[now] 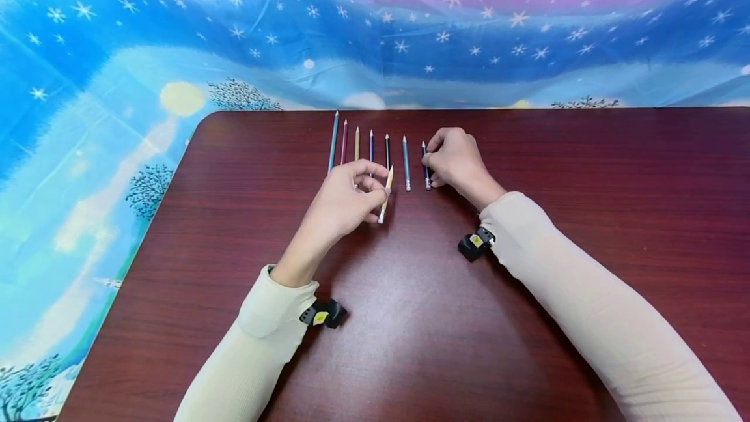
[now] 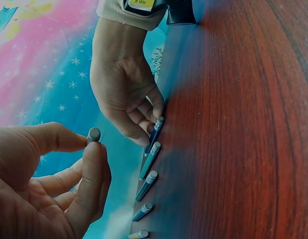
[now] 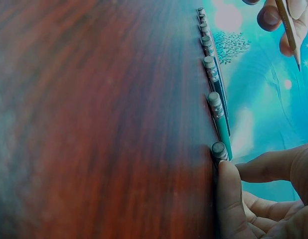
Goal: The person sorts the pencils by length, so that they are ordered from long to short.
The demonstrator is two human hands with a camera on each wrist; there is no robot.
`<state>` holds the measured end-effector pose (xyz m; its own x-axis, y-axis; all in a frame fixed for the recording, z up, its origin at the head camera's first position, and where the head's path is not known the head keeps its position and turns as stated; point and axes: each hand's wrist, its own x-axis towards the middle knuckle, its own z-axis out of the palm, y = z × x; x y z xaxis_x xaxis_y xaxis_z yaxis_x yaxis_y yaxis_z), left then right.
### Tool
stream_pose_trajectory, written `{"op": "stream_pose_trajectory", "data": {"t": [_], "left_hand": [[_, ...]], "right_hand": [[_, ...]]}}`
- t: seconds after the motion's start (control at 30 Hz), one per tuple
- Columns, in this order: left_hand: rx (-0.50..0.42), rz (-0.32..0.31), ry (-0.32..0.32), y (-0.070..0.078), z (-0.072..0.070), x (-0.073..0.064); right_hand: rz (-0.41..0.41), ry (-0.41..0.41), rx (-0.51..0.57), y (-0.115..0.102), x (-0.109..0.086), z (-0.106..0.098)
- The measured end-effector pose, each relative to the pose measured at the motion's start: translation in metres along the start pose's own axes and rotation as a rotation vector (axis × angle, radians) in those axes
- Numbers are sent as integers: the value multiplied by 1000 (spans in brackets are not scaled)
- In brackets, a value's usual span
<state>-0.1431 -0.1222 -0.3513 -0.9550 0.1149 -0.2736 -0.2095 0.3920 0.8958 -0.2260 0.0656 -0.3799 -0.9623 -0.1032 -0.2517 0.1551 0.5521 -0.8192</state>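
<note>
My left hand (image 1: pixel 347 197) pinches a natural-wood pencil (image 1: pixel 389 181) between thumb and fingers, its sharpened tip pointing away from me. In the left wrist view the grey eraser (image 2: pixel 94 134) of that pencil shows above the fingertips. My right hand (image 1: pixel 459 158) pinches a dark blue pencil (image 1: pixel 427 174) at the right end of a row on the table. Next to it lies a light blue pencil (image 1: pixel 407 165), followed leftward by a black pencil (image 1: pixel 387 145) and a blue pencil (image 1: pixel 372 145). The left hand partly hides the row's lower ends in the head view.
Farther left in the row lie a tan pencil (image 1: pixel 357 142), a pink pencil (image 1: pixel 344 142) and a teal pencil (image 1: pixel 334 139), tips toward the far edge. The dark red wooden table (image 1: pixel 615 213) meets a snowflake-printed cloth (image 1: pixel 375 31) behind it. Each wrist carries a small black camera.
</note>
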Motion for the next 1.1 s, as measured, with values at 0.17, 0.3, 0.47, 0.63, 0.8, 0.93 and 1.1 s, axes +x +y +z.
{"op": "stream_pose_trajectory", "data": {"t": [0.17,0.3,0.47,0.63,0.8,0.93,1.1], "left_hand": [[-14,1,-5,0,1,0],[-14,1,-2,0,1,1],[-11,-4,-1,0,0,1],[-12,3,-2,-2,1,1],[-3,22,-9,-3,5,1],[6,17,-2,-3,8,0],[10,6,-6,-2,11,1]], "right_hand": [[7,1,-3,0,0,-1],[10,-2,1,-1,0,-1],[11,-4,7,-1,-1,-2],[17,-6,29,-2,-2,-2],[29,-6,41,-1,-3,-3],[27,-6,44,0,-6,-6],[16,-10,33,3,-13,-16]]}}
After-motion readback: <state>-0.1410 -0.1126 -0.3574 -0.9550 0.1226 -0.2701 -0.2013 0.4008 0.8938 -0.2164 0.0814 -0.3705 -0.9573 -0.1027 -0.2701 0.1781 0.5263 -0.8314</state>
